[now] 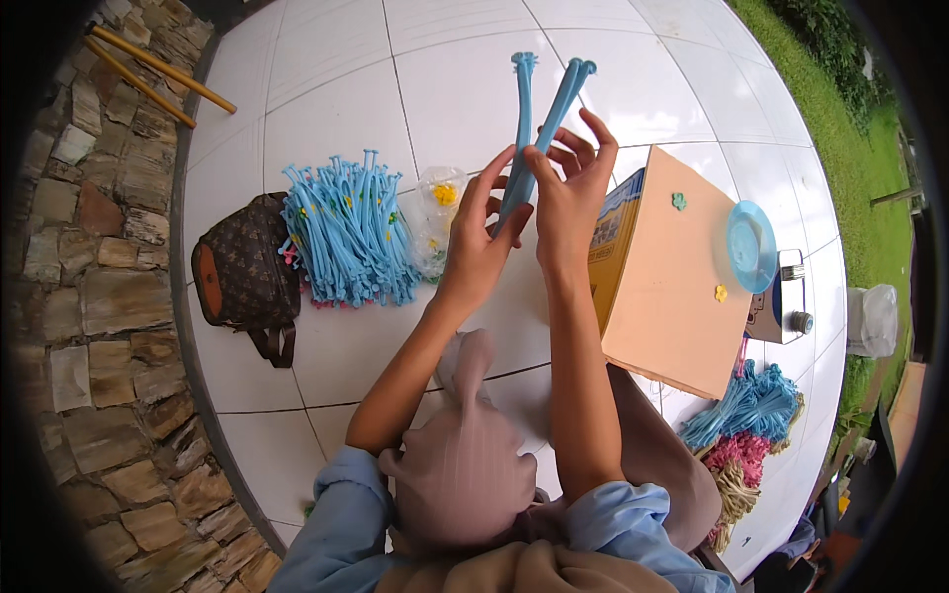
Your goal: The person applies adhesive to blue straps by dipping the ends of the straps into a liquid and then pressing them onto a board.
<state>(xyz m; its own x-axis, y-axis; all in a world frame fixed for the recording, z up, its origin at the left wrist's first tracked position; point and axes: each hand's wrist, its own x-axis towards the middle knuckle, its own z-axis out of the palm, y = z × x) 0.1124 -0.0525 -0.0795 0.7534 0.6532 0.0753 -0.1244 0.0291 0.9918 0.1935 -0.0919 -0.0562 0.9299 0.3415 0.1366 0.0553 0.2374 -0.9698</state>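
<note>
Fingers (501, 164) of left hand (473, 242) and right hand (570, 219) are pinching light-blue strips (560, 111), frilled ends spreading apart beyond fingertips; blue bundle (348, 232) is lying left of fingers, box (662, 287) standing right, yellow flower piece (721, 294) resting on top.

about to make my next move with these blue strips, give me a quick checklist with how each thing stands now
1. Blue strips held by both left hand and right hand: ok
2. Upper ends apart from each other: ok, they spread in a V
3. Strips joined at the bottom: cannot tell, the hands cover it
4. Yellow flower-shaped piece and green one on the peach board: ok
5. Blue dish wholly within the board's outline: not ok, it crosses the right edge
6. Large blue pile apart from the hands: ok
</note>
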